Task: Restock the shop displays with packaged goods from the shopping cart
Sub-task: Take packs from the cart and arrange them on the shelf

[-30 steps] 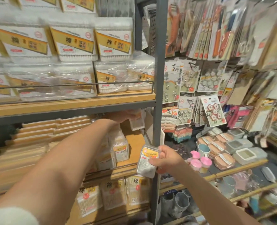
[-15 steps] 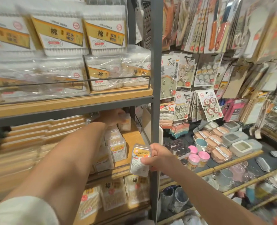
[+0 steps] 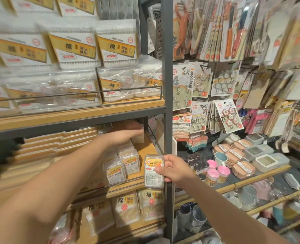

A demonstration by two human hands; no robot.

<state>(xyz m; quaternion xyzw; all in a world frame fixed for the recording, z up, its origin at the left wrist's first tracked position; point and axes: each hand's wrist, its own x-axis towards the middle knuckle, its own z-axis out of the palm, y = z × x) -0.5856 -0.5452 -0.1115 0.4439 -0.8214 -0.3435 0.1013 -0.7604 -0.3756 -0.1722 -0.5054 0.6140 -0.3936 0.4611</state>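
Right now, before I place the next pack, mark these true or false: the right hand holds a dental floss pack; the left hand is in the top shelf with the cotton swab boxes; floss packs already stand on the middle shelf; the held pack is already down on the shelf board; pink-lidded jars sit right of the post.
1. Right hand holds a dental floss pack: true.
2. Left hand is in the top shelf: false. It reaches deep into the middle shelf, below the cotton swab boxes.
3. Floss packs stand on the middle shelf: true.
4. Held pack is down on the board: false. It is held up in front of the shelf's edge, beside the post.
5. Pink-lidded jars sit right of the post: true.
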